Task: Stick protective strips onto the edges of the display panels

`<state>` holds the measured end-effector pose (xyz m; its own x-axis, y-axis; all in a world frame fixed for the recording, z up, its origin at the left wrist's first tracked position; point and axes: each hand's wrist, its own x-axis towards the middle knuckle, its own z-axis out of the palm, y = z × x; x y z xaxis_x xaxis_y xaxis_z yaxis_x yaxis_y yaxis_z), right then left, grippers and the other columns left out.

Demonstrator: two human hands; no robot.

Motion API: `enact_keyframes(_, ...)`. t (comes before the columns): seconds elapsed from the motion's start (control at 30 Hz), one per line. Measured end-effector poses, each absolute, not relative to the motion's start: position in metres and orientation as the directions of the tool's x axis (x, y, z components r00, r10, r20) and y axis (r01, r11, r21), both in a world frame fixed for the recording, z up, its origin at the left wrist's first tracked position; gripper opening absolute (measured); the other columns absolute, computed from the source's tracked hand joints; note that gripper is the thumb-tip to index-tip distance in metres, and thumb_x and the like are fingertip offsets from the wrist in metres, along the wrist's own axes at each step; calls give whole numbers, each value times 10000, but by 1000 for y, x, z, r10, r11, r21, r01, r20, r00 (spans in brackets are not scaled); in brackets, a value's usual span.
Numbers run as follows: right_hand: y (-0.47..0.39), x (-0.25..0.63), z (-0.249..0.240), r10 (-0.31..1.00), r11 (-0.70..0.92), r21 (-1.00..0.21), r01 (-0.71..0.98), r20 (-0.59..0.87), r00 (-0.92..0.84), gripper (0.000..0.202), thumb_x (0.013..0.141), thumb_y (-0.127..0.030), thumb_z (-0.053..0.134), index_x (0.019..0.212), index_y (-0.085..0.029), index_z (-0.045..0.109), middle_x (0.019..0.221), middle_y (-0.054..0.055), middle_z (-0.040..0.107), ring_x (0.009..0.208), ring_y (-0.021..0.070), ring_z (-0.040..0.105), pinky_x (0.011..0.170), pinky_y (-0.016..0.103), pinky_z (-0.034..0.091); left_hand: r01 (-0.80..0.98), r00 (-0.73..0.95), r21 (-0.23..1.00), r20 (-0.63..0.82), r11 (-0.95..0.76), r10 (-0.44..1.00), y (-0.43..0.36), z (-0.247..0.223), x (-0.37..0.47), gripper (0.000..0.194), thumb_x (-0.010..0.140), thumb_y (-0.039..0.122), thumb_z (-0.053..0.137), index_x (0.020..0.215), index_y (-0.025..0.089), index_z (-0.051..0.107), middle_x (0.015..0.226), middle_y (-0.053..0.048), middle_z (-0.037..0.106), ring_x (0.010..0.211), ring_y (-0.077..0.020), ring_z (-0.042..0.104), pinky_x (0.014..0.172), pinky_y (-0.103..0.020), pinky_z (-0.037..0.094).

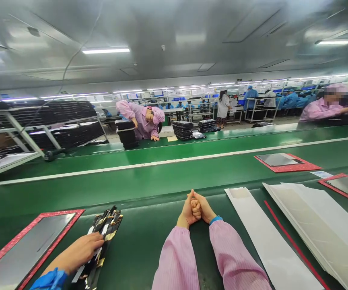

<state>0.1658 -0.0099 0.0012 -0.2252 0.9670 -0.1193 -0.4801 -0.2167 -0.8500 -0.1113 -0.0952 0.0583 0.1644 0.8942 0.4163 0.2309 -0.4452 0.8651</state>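
Observation:
My left hand (188,212) and my right hand (204,207) are pressed together on the dark green work surface (143,241), in front of me. Their fingers are curled and folded inward, and the two thumbs or fingertips meet at the top. I see no object between them. Pink sleeves cover both forearms, with a blue band (216,220) at the right wrist. Just to the right of my right hand lies a long white sheet (261,229). A bundle of black strips with gold and white patches (109,229) lies to the left, under a co-worker's hand (85,249).
At far left, a grey panel (31,249) lies on a red mat. More white sheets (309,217) and a red strip (294,241) lie right. A green conveyor belt (161,173) runs across, carrying another panel (279,159). Beyond, a co-worker in pink (145,117) leans beside black stacked trays (127,135).

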Motion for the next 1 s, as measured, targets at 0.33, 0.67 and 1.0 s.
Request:
enact_keyframes(0.33, -10, 169, -3, 984, -148, -884, -443, -85, -159, 471, 740, -572, 415, 928, -178, 592, 673, 43, 625, 518, 121, 578, 449, 212, 429, 195, 60, 950, 238, -245, 969, -68, 73, -211, 306, 732, 463, 424, 463, 322, 466, 407, 2, 474, 492, -206, 535, 540, -373, 474)
enact_keyframes(0.67, -9, 167, -8, 983, -155, -883, -442, -94, -157, 469, 748, -565, 398, 943, -188, 599, 776, 86, 653, 614, 167, 612, 493, 247, 456, -287, 454, 875, -234, 389, 860, -30, 34, 49, 311, 818, 309, 469, 1086, 152, 478, 1082, -74, 507, 912, -173, 525, 762, -375, 454)
enact_keyframes(1.0, -11, 167, -7, 985, -152, -883, -445, -100, -137, 481, 730, -559, 433, 998, -189, 586, 795, 92, 662, 647, 193, 627, 503, 271, 470, -312, 708, 728, -250, 610, 661, 15, -18, 90, 594, 832, 508, 184, 436, 155, 453, 274, -2, 369, 212, -84, 284, 292, -196, 177)
